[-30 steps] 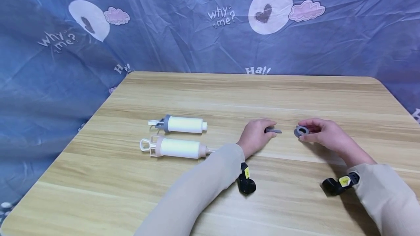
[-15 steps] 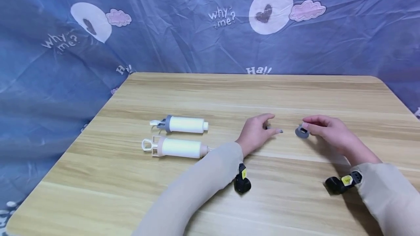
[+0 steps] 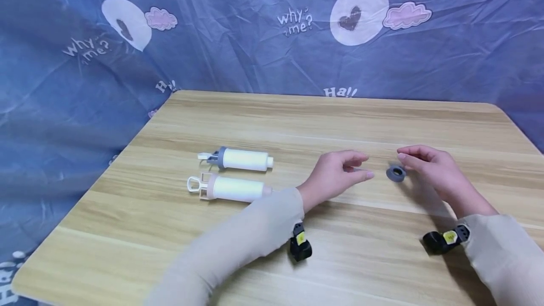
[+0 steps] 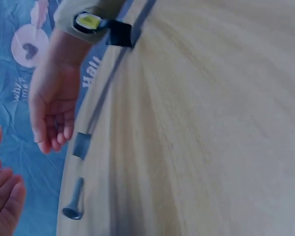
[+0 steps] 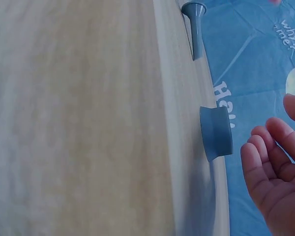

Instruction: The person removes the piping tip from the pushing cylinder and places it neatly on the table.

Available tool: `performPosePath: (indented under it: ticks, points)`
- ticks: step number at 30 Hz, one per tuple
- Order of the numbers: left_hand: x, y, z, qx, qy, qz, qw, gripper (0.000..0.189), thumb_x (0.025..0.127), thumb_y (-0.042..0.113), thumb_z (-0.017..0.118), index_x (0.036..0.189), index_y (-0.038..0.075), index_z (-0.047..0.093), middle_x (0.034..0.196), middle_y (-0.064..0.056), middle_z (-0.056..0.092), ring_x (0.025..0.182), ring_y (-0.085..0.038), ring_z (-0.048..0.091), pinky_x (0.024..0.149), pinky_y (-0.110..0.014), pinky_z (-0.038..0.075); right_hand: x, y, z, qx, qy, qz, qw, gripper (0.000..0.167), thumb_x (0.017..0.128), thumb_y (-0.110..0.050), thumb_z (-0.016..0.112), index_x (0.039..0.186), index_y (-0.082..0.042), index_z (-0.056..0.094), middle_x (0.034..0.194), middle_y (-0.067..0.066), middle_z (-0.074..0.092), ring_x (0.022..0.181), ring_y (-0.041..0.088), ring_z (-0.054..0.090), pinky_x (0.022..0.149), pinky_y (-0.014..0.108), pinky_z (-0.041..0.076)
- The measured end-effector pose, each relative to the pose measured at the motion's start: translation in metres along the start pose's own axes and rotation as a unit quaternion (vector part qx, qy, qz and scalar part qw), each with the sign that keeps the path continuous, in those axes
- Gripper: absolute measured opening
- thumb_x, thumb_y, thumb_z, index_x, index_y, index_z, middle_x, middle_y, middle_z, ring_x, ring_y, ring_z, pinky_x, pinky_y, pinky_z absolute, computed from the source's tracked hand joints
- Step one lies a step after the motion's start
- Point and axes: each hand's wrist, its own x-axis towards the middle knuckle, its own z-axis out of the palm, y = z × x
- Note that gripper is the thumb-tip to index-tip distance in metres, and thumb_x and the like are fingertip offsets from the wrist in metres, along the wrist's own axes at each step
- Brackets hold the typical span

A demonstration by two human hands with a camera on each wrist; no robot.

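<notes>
On the table a small grey ring point(image 3: 396, 174) lies just left of my right hand point(image 3: 435, 171); in the right wrist view the ring point(image 5: 217, 133) stands apart from the fingertips. My right hand point(image 5: 278, 182) holds nothing, its fingers relaxed. Thumb and fingers of my left hand point(image 3: 333, 174) are spread apart with nothing between them. A grey piece with a thin stem and flared end point(image 4: 74, 200) rests on the table near that hand point(image 4: 5, 196). The head view mostly hides this piece behind the left hand; the right wrist view shows it point(image 5: 195, 34) beyond the ring.
Left of the hands lie two white syringe-like cylinders: one with a grey collar point(image 3: 246, 160), the other with a pinkish collar point(image 3: 235, 189). My left sleeve point(image 3: 255, 223) covers the pinkish one's right end. Patterned blue cloth point(image 3: 238, 37) hangs behind the wooden table point(image 3: 323, 122).
My left fingers have let go of the stemmed grey piece and drawn up from it. My right hand has released the grey ring and moved slightly away to the right.
</notes>
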Motion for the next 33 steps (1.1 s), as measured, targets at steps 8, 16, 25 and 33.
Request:
performPosePath:
  ticks: [8,16,25,33]
  points:
    - [-0.021,-0.005,-0.043,-0.086,-0.021,-0.016,0.9959,0.029,0.081,0.019,0.071,0.107,0.006,0.068,0.100,-0.001,0.069,0.083,-0.003,0.062,0.077,-0.017,0.050,-0.002,0.000,-0.003,0.065,0.003,-0.013,0.9978,0.012,0.092,-0.025,0.058,0.102,-0.018,0.060,0.087,-0.026,0.062,0.078,-0.004,0.059,0.071,0.007,0.042]
    - [-0.045,-0.013,-0.096,-0.032,-0.039,-0.029,0.9983,0.028,0.083,0.019,0.069,0.108,0.006,0.067,0.105,-0.005,0.068,0.089,-0.010,0.063,0.081,-0.022,0.050,-0.002,0.002,-0.005,0.095,-0.001,-0.027,0.9951,0.008,0.092,-0.019,0.057,0.097,-0.021,0.063,0.088,-0.023,0.064,0.079,-0.004,0.060,0.071,0.007,0.044]
    - [-0.073,-0.029,-0.149,0.018,-0.044,-0.042,0.9980,0.035,0.084,0.016,0.068,0.116,0.003,0.063,0.112,-0.015,0.065,0.096,-0.017,0.064,0.084,-0.028,0.051,-0.004,-0.002,0.000,0.079,-0.002,-0.038,0.9962,0.009,0.092,-0.019,0.056,0.097,-0.023,0.063,0.088,-0.023,0.064,0.079,-0.004,0.060,0.070,0.007,0.044]
    - [-0.093,-0.054,-0.174,0.117,-0.073,-0.014,0.9903,0.042,0.080,0.021,0.072,0.118,0.004,0.063,0.113,-0.011,0.066,0.107,-0.023,0.061,0.095,-0.039,0.045,-0.006,-0.005,0.003,0.055,-0.007,-0.030,0.9980,0.016,0.093,-0.026,0.055,0.103,-0.015,0.061,0.088,-0.022,0.064,0.081,-0.004,0.059,0.072,0.006,0.042]
